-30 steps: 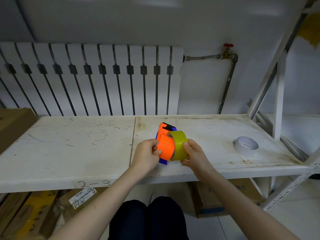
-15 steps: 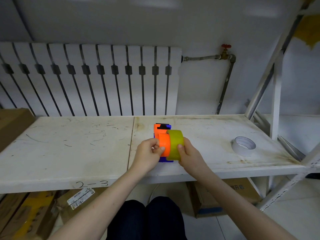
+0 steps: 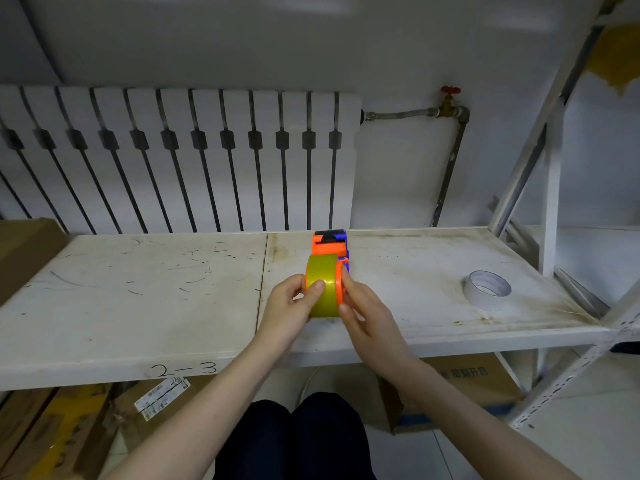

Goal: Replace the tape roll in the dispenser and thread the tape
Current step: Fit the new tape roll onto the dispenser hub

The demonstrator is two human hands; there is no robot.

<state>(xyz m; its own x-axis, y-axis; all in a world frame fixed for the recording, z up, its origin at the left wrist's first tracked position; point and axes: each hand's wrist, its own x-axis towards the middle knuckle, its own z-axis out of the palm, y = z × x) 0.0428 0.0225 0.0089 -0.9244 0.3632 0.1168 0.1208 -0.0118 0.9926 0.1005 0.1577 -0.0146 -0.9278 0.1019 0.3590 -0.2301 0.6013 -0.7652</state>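
Head view — both hands (image 3: 291,303) (image 3: 367,313) grip dispenser (image 3: 329,247) mid-shelf (image 3: 138,306), near front edge.

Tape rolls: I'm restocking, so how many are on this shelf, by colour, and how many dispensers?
Yellow-green tape roll, held in the dispenser by both hands: 1
White tape roll, lying flat on the shelf: 1
Orange-and-blue dispenser: 1
Total: 3
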